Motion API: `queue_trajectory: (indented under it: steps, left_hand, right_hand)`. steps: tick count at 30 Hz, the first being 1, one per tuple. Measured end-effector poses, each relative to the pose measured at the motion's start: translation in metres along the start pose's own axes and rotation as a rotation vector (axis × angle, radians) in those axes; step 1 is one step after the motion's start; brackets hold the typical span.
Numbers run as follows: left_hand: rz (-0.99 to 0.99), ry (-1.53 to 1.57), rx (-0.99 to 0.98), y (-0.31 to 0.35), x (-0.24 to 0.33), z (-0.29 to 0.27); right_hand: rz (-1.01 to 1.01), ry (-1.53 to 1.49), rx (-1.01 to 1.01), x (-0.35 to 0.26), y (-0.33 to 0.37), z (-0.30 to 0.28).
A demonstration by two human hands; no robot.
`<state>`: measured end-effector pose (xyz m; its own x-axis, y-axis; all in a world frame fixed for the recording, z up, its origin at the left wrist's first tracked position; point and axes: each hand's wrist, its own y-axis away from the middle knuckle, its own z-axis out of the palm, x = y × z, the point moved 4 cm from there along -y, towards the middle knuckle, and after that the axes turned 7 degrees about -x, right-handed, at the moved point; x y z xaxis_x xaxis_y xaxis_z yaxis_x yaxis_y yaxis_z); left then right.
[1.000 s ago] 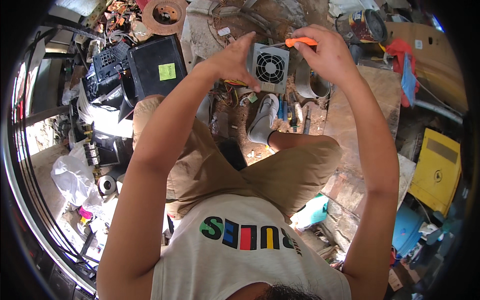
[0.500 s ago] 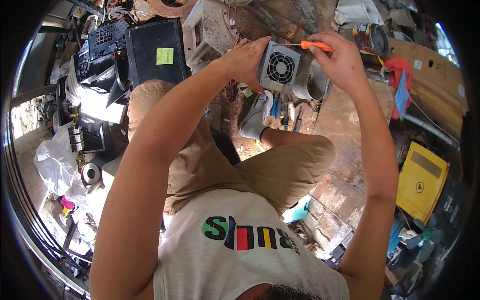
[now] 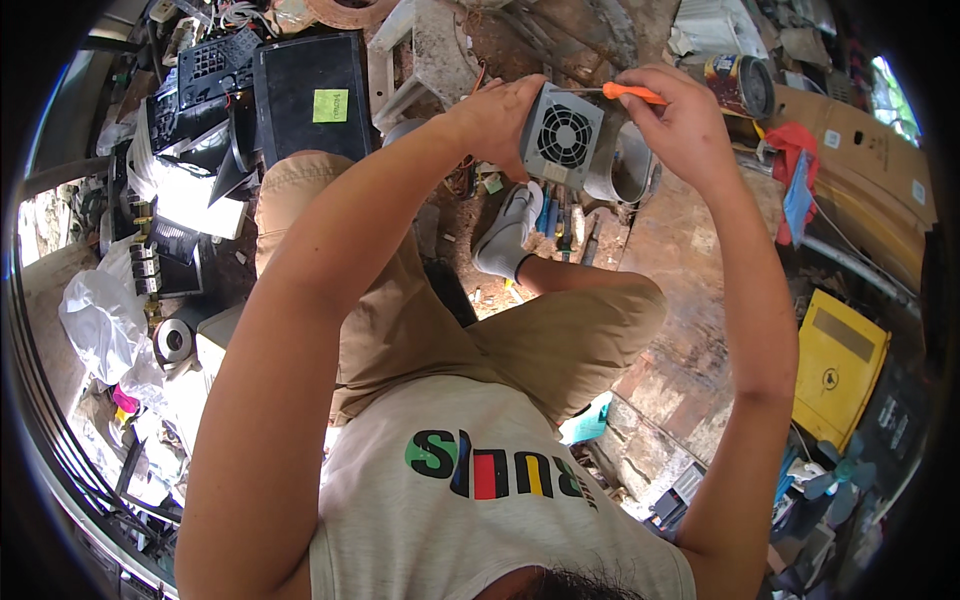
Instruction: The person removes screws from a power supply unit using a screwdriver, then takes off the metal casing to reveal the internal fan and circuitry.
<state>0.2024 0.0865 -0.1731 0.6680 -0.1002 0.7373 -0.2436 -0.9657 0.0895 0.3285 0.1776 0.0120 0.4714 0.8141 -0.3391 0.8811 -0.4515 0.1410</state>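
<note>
A grey computer power supply (image 3: pixel 550 166) with a round black fan grille faces me, raised over the littered ground. My left hand (image 3: pixel 503 122) is wrapped round its left side, the thumb low and the fingers at the top corner. In my right hand (image 3: pixel 678 120) is a screwdriver (image 3: pixel 630 93) with an orange handle, pinched between thumb and fingers. Its thin shaft points left along the top edge of the power supply. Whether the tip sits in a screw cannot be made out.
Several hand tools (image 3: pixel 567 222) lie beside my foot. A black flat panel (image 3: pixel 305 90) with a green note is at the far left. To the right are a paint-stained can (image 3: pixel 738 85), a cardboard box (image 3: pixel 850 150) and a yellow case (image 3: pixel 840 360). A metal pipe section (image 3: pixel 630 170) stands behind the power supply.
Both hands keep their hold and stay in nearly the same place. The view has shifted slightly, and the power supply looks tilted a little differently.
</note>
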Motion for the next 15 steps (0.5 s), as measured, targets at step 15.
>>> queue_trajectory:
  steps: [15]
  left_hand:
    - [0.083,-0.015,0.124,0.002,-0.003,0.005]
  right_hand:
    - [-0.086,0.161,-0.086,-0.018,-0.013,0.002]
